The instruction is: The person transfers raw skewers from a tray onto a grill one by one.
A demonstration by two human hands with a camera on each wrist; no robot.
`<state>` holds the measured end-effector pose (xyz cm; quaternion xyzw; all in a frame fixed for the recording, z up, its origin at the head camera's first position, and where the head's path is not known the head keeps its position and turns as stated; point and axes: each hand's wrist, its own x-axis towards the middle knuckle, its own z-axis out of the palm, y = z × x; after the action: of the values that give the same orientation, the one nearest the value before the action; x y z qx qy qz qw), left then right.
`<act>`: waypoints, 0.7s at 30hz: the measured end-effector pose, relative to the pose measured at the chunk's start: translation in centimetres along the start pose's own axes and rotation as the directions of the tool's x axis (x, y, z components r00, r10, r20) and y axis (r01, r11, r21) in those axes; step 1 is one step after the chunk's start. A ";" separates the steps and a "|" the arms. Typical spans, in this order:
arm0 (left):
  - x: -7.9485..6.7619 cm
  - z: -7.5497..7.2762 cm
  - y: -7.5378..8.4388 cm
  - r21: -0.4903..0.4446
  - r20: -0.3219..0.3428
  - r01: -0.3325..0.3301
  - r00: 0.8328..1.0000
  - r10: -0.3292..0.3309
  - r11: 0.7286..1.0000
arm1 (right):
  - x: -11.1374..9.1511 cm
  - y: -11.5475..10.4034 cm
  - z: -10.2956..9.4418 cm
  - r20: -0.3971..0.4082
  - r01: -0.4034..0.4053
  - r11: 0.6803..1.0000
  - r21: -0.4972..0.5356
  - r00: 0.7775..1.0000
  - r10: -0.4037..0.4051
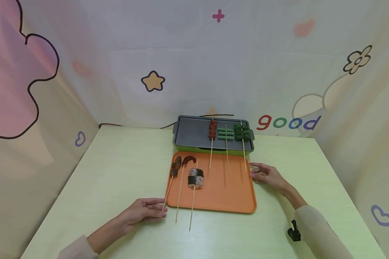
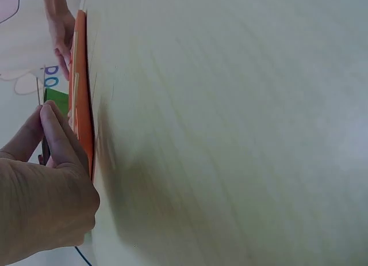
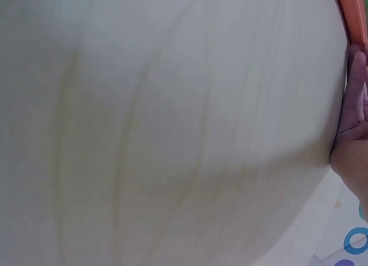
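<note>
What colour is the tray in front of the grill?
Orange; the tray shows best in the head view.

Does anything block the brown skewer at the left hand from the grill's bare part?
No other food visibly does. Between the brown skewer and the bare left part of the grill lie only the orange tray's far rim and the grill's front edge. The curled red skewer lies just right of the brown one.

You get soft, even light, faint glare on the pale-green, wood-grained tabletop (image 1: 184,244) near you, and blurred shadows.
</note>
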<state>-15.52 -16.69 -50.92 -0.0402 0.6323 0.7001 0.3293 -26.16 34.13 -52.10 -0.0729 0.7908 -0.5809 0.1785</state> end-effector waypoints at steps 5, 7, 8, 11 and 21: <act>-0.3 -0.1 -0.2 -0.013 -0.004 -0.005 1.000 0.005 1.000 | -0.1 -0.3 0.1 -0.004 -0.009 1.000 -0.007 1.000 0.009; -0.4 -0.2 -0.2 -0.026 -0.003 -0.014 1.000 0.014 1.000 | -0.2 -0.5 0.1 -0.005 -0.012 1.000 -0.011 1.000 0.012; -0.4 -0.3 -0.2 -0.036 -0.005 -0.017 1.000 0.017 0.999 | -0.2 -0.5 0.1 -0.009 -0.015 1.000 -0.008 1.000 0.015; -0.3 -0.5 -0.2 -0.078 -0.006 -0.034 0.999 0.034 0.996 | -0.2 -0.5 0.1 -0.009 -0.012 1.000 -0.010 1.000 0.012; 1.3 -0.4 0.9 -0.231 -0.010 -0.107 0.994 0.107 0.967 | -0.1 -0.1 0.4 -0.021 -0.011 1.000 -0.022 1.000 0.011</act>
<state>-17.15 -16.51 -50.86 -0.0433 0.5475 0.7857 0.2848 -25.97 33.79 -52.05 -0.0644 0.7993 -0.5720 0.1726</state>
